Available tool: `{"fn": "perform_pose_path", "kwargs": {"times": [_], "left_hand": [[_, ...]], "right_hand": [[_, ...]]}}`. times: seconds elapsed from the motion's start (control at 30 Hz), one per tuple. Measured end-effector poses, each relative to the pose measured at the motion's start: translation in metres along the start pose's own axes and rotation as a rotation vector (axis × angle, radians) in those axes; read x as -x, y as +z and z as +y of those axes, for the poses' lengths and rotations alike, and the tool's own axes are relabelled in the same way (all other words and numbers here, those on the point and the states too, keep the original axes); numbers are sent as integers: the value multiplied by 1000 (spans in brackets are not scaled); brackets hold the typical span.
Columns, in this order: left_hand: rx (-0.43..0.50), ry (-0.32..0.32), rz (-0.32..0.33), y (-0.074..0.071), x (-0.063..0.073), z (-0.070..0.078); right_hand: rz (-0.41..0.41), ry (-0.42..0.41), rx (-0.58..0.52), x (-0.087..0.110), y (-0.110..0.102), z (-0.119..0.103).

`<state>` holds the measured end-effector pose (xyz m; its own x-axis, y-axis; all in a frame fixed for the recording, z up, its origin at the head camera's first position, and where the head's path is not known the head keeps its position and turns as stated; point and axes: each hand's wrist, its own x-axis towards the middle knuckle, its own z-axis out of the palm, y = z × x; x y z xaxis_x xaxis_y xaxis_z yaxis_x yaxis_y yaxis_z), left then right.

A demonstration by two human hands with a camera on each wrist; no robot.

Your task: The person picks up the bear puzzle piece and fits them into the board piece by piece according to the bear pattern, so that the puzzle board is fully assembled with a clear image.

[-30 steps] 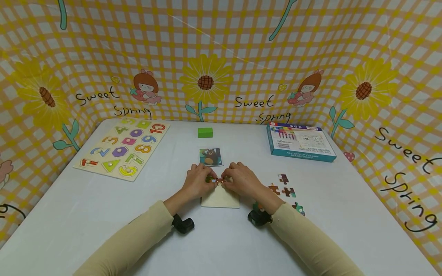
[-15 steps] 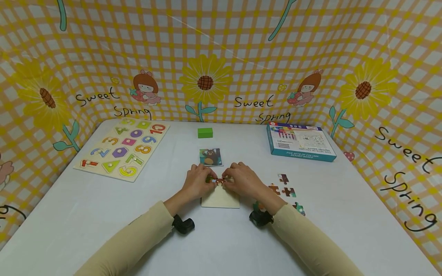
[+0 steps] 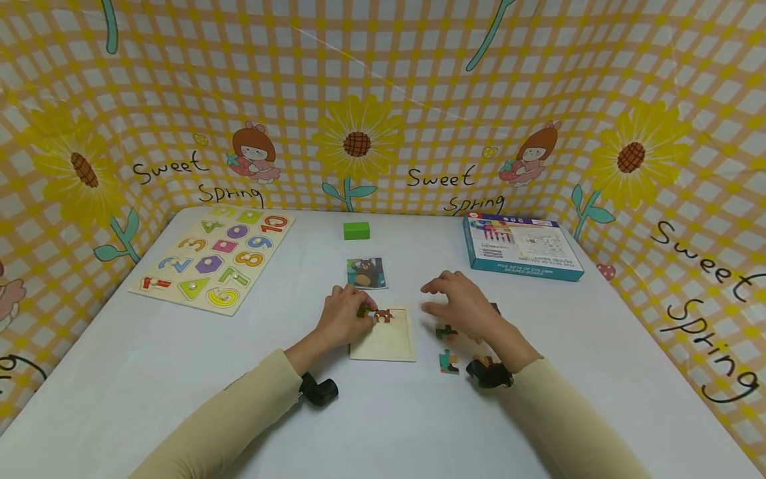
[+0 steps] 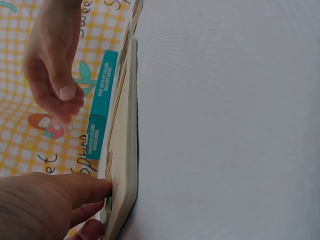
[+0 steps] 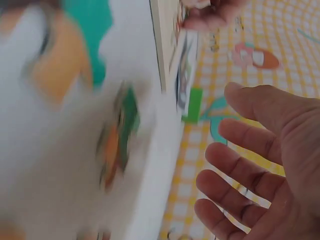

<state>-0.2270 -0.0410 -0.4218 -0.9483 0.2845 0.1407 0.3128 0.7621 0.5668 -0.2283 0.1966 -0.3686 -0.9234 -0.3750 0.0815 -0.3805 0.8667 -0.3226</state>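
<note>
My left hand [image 3: 344, 314] stays at the upper left corner of a shallow wooden puzzle tray [image 3: 383, 346]. Its thumb and fingers pinch a greenish puzzle piece [image 3: 363, 311], mostly hidden under them. Beside it in the tray's top row lies a brown bear-face piece [image 3: 383, 316]. My right hand [image 3: 463, 303] hovers right of the tray with fingers spread and nothing in them. Below and around it lie several loose puzzle pieces, among them a dark green one [image 3: 445, 331] and a teal one [image 3: 449, 362]; others are partly covered by the hand and wrist.
A bear picture card [image 3: 367, 273] lies behind the tray, with a green block [image 3: 356, 231] farther back. At the left is a wooden number-and-shape board [image 3: 209, 259]. A teal-edged box [image 3: 523, 246] sits at the back right. Patterned cloth rises behind the table.
My right hand has left the bear-face piece and moved right, over the loose pieces, its fingers opening. The bear-face piece stays in the tray. My left hand has hardly moved.
</note>
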Motion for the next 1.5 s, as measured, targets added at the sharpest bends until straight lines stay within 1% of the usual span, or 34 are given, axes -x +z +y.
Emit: {"fn": "perform_pose_path", "kwargs": {"times": [0.13,0.37,0.8,1.03,1.17,1.5], "left_hand": [[-1,-11,0,0,0,1],[3,-17,-8,-2,2,3],[-1,-2,-12,-2,2,3],[-1,6,-6,-1,2,3],[-1,5,-11,-1,3,2],[0,8,-11,0,2,1]], "right_hand": [[15,39,-26,8,-10,21],[-4,126,-15,21,-23,52],[-62,228,-42,37,-29,95],[-85,224,-48,41,-28,110],[-87,208,-44,42,-28,116],[-89,188,-35,43,-25,122]]}}
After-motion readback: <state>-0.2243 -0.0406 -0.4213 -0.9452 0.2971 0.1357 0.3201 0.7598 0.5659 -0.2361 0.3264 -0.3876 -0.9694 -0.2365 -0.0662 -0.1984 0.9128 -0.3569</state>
